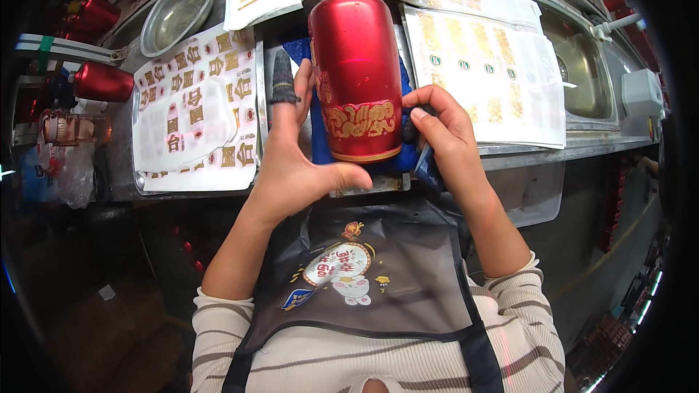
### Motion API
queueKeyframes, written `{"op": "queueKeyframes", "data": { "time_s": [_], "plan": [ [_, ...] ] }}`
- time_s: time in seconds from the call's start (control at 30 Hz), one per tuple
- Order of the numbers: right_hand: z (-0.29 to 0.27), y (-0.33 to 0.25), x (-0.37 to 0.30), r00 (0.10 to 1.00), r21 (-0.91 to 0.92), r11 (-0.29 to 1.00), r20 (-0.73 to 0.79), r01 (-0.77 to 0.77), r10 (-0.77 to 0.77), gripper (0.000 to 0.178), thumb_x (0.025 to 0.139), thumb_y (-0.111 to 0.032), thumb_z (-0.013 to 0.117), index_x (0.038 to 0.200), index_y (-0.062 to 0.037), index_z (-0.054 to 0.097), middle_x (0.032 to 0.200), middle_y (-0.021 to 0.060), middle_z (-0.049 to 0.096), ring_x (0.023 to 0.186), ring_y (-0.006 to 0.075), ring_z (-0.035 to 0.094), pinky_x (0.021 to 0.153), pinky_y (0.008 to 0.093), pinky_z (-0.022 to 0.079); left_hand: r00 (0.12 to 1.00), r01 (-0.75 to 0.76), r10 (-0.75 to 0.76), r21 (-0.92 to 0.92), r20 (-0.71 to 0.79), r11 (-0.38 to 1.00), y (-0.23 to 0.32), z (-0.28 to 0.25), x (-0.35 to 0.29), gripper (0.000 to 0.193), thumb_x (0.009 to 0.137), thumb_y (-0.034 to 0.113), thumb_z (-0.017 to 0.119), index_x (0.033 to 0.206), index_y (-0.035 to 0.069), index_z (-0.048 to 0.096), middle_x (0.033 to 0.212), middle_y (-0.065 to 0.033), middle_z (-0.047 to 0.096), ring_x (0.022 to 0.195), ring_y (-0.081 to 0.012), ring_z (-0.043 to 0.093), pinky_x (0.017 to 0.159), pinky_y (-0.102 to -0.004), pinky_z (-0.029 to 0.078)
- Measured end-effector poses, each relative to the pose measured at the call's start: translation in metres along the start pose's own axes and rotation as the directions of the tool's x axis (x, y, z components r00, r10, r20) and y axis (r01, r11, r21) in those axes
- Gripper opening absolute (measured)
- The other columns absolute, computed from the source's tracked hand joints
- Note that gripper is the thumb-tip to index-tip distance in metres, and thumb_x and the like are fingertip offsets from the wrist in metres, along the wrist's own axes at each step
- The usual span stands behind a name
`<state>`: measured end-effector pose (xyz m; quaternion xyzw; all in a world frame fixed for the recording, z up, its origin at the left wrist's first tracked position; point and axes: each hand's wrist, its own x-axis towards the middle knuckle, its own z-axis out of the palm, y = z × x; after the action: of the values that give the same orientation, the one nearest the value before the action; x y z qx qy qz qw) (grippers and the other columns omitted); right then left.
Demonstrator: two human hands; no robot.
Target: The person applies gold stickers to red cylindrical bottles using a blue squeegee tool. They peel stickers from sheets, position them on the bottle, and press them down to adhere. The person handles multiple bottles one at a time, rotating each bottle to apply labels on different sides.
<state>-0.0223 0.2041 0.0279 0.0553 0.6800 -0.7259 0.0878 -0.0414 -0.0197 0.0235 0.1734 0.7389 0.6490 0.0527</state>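
A glossy red bottle with gold scrollwork near its base leans neck-away on a blue cloth. Along its left side is my left hand, open, with a dark cover on the index finger. Another finger reaches the bottle's side; the thumb stretches out just below the base. My right hand is at the lower right of the bottle, thumb and forefinger pinched together. A dark blue flat piece shows under its palm, held in the closed fingers; its exact kind is unclear.
Printed gold decal sheets lie on a tray to the left, more sheets to the right. A metal bowl stands far left, beyond a second red bottle. At right is a steel sink with a white container beside it.
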Motion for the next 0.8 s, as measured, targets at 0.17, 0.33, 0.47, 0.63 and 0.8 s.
{"op": "queueKeyframes", "data": {
  "time_s": [0.17, 0.33, 0.47, 0.63, 0.8],
  "plan": [
    [0.011, -0.016, 0.012, 0.999, -0.290, 0.956, -0.024, -0.036, 0.031, 0.037, 0.093, -0.037, 0.068, 0.095, -0.0022, 0.056, 0.077, 0.0031, 0.056, 0.071, 0.0082, 0.048, 0.063, 0.0248, 0.041, 0.959, 0.162, -0.232, -0.359, -0.161, 0.919, 0.015, 0.023, 0.017, 0.067, 0.088, 0.030, 0.079, 0.127, -0.008, 0.041, 0.137, -0.0237, 0.053, 0.126, -0.0243, 0.054, 0.108, -0.0351, 0.041],
    [0.005, -0.005, 0.016, 0.997, -0.337, 0.939, -0.009, 0.074, -0.082, 0.050, 0.087, -0.046, 0.073, 0.093, -0.0007, 0.054, 0.070, 0.0088, 0.057, 0.062, 0.0119, 0.048, 0.055, 0.0288, 0.041, 0.951, 0.177, -0.244, -0.309, -0.192, 0.934, 0.013, 0.027, 0.018, 0.053, 0.086, 0.024, 0.080, 0.114, -0.004, 0.044, 0.123, -0.0214, 0.060, 0.112, -0.0191, 0.061, 0.098, -0.0317, 0.048],
    [0.002, 0.001, 0.015, 0.999, -0.139, 0.989, 0.015, 0.049, -0.047, 0.049, 0.086, -0.044, 0.075, 0.096, -0.0012, 0.055, 0.072, 0.0045, 0.056, 0.062, 0.0081, 0.045, 0.054, 0.0261, 0.038, 0.948, 0.156, -0.234, -0.328, -0.215, 0.932, 0.014, 0.028, 0.018, 0.052, 0.084, 0.022, 0.082, 0.109, -0.002, 0.044, 0.124, -0.0218, 0.060, 0.113, -0.0201, 0.061, 0.099, -0.0323, 0.047],
    [0.004, -0.009, 0.009, 0.996, -0.272, 0.958, 0.024, 0.089, -0.086, 0.046, 0.085, -0.040, 0.078, 0.099, -0.0021, 0.056, 0.077, 0.0004, 0.055, 0.064, 0.0045, 0.041, 0.054, 0.0227, 0.034, 0.961, 0.151, -0.208, -0.280, -0.182, 0.948, 0.012, 0.027, 0.016, 0.052, 0.083, 0.019, 0.083, 0.109, -0.001, 0.043, 0.127, -0.0229, 0.058, 0.116, -0.0213, 0.060, 0.102, -0.0340, 0.045],
    [0.002, -0.003, 0.010, 0.998, -0.169, 0.984, 0.017, 0.056, -0.054, 0.045, 0.084, -0.038, 0.079, 0.100, -0.0026, 0.056, 0.084, 0.0007, 0.056, 0.066, 0.0045, 0.042, 0.055, 0.0226, 0.035, 0.962, 0.165, -0.212, -0.255, -0.169, 0.953, 0.016, 0.028, 0.017, 0.051, 0.083, 0.017, 0.082, 0.108, -0.001, 0.042, 0.128, -0.0227, 0.058, 0.116, -0.0214, 0.060, 0.102, -0.0340, 0.044]
  ]
}}
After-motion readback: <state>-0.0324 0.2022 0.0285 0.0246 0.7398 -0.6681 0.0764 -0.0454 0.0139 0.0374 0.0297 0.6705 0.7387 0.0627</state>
